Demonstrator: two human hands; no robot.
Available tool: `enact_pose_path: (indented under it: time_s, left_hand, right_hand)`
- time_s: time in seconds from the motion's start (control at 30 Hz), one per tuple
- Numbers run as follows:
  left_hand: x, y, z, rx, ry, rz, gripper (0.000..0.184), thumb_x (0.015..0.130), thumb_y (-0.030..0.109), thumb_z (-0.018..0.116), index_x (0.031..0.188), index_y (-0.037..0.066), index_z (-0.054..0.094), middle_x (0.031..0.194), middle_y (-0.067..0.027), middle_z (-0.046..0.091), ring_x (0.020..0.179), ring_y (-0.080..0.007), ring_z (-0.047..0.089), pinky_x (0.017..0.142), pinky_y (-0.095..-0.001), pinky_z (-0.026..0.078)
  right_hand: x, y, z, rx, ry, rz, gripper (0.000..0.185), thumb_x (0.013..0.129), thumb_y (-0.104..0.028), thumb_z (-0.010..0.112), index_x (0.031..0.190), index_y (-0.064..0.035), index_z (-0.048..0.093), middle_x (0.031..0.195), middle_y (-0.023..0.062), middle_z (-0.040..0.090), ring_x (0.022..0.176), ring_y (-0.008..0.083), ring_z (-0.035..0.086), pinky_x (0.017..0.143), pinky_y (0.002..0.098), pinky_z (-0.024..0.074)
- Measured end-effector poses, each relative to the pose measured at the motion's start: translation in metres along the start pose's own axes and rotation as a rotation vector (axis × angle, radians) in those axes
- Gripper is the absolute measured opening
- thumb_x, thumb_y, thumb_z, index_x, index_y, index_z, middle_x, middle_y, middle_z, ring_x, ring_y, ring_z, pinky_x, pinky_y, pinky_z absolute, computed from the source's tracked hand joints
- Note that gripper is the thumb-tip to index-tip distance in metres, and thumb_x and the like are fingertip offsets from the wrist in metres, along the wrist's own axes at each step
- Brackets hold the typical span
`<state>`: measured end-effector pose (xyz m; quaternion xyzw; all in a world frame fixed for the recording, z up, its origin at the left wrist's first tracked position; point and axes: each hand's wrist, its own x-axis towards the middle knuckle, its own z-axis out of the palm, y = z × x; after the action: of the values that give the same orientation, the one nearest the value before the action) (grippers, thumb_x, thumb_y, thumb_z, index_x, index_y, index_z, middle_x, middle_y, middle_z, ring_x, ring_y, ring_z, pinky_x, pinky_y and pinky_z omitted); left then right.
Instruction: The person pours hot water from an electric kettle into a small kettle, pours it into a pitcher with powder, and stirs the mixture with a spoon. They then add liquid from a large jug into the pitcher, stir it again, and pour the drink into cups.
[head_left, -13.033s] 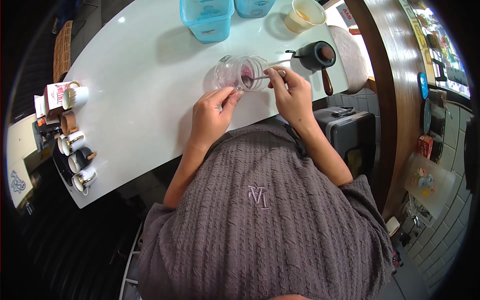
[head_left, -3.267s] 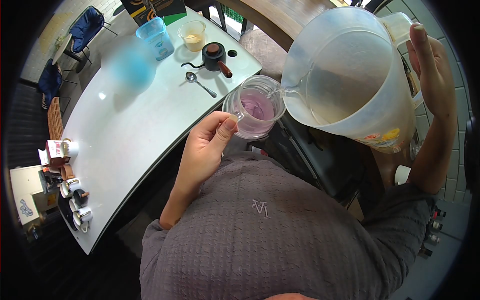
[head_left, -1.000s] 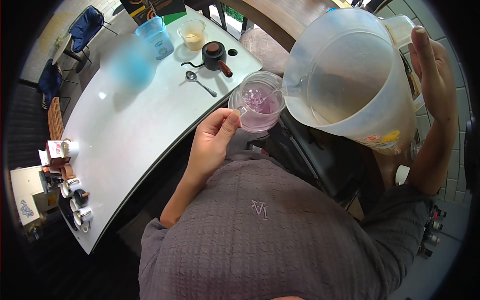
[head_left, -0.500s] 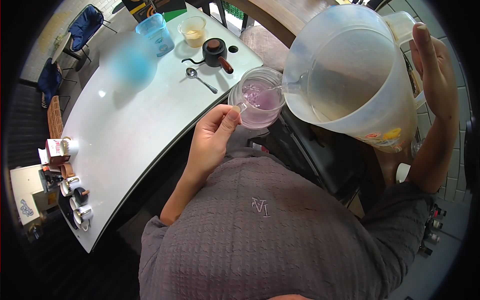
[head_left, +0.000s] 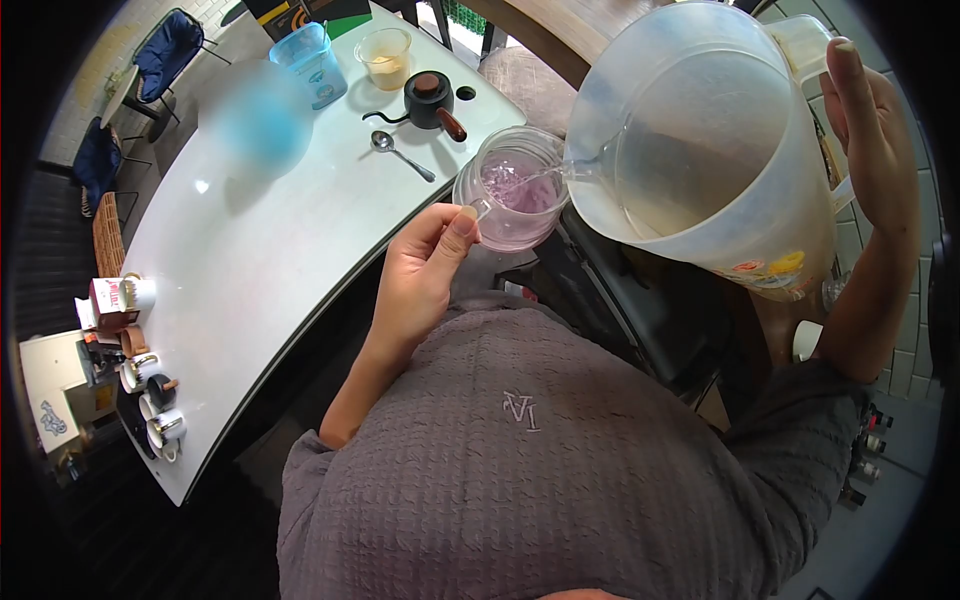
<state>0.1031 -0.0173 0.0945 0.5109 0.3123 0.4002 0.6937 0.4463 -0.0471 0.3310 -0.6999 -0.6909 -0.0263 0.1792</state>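
Observation:
My left hand (head_left: 425, 250) is closed on the small handle of a clear glass jar (head_left: 515, 235), held up beside the table edge. Pink liquid with a rippled surface is inside it. With my right hand (head_left: 870, 140) I grip the handle of a large translucent plastic pitcher (head_left: 700, 150), which is tilted to the left. Its spout is at the jar's rim, and a thin stream of clear liquid runs from it into the jar. Near the jar, a metal spoon (head_left: 402, 157) lies on the white table (head_left: 260, 260).
A black pot (head_left: 426, 100) with a wooden handle, a tub (head_left: 386, 70) with pale contents and a blue container (head_left: 315, 75) stand at the table's far end. Several cups (head_left: 163, 425) line the left end. A dark case (head_left: 640, 310) lies below the pitcher.
Earlier both hands were at the jar over the table, stirring with the spoon. Since then the spoon was laid down and the pitcher taken up. Lately the jar has risen slightly and its liquid level looks higher.

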Motion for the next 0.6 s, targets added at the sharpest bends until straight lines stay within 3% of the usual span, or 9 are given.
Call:
enact_pose_path:
  time_s: [0.17,0.23,0.33,0.6]
  left_hand:
    - [0.000,0.000,-0.002,-0.022,-0.018,-0.004,0.028,0.096,0.030,0.057,0.094,0.003,0.061,0.082,0.0055,0.054,0.076,-0.0024,0.042,0.070,-0.0177,0.035]
    - [0.000,0.000,0.000,-0.002,0.004,0.028,0.023,0.098,0.026,0.054,0.093,0.005,0.061,0.081,0.0042,0.054,0.066,-0.0019,0.037,0.059,-0.0171,0.029]
    - [-0.001,0.002,-0.001,-0.013,-0.011,0.005,0.027,0.097,0.029,0.056,0.094,0.003,0.061,0.082,0.0058,0.053,0.075,-0.0021,0.042,0.069,-0.0174,0.034]
    - [-0.002,0.002,-0.003,-0.029,-0.016,-0.011,0.027,0.097,0.029,0.056,0.094,0.003,0.061,0.082,0.0054,0.054,0.075,-0.0024,0.042,0.069,-0.0179,0.035]
  right_hand:
    - [-0.002,-0.011,0.007,0.031,0.057,0.029,0.060,0.097,-0.060,0.032,0.063,-0.0119,0.041,0.056,-0.0087,0.025,0.051,0.0024,0.020,0.047,0.0260,0.0138]
    - [-0.003,-0.012,0.008,0.039,0.077,0.029,0.060,0.097,-0.060,0.032,0.063,-0.0122,0.040,0.056,-0.0087,0.025,0.051,0.0025,0.020,0.047,0.0260,0.0139]
    - [-0.002,-0.006,0.001,0.001,0.040,0.022,0.059,0.097,-0.060,0.032,0.062,-0.0123,0.039,0.056,-0.0087,0.024,0.050,0.0028,0.020,0.047,0.0262,0.0139]
    - [-0.004,-0.005,-0.001,-0.040,0.015,0.012,0.060,0.097,-0.060,0.032,0.060,-0.0129,0.036,0.055,-0.0081,0.024,0.050,0.0036,0.020,0.047,0.0264,0.0140]
